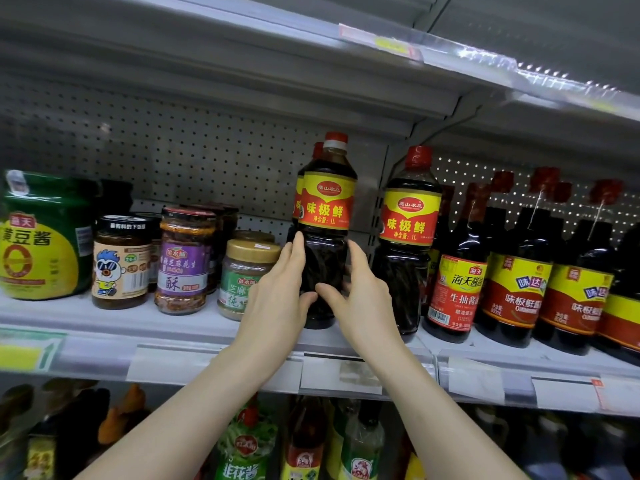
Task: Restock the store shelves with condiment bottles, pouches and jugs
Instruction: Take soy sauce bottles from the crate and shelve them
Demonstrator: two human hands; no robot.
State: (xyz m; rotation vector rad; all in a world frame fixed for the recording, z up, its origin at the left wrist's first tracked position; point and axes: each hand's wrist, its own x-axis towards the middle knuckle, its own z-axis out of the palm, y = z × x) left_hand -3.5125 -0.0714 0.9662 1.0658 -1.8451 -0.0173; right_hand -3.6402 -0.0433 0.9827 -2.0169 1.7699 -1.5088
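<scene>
Left hand: is clasping the lower left side of the soy sauce bottle, with the fingers lying nearly straight up its flank and the thumb bending across the dark front below the label.
Right hand: is mirroring it on the right side, fingers running up the flank and thumb crossing the front, nearly meeting the left thumb.
Why two hands: the bottle is tall and full of dark liquid, so a low grip on both sides is probably keeping it upright while it is being squared into its row.
Bottle's place: it is standing upright on the middle shelf, near the front edge with its label facing out. It is directly in front of a matching bottle, of which only the red cap and a sliver of label are showing.
Neighbours: a twin bottle is standing just beside it on the right. A gold-lidded jar is sitting just beside it on the left, partly hidden by the left hand.
Arms: both bare forearms are reaching up and forward from below, converging on the bottle with the wrists roughly straight.
Stage: since the base appears to be resting on the shelf, the person is likely finishing this placement and turning the label forward.
Risk: a hasty release could be tipping the bottle into its neighbours.
</scene>
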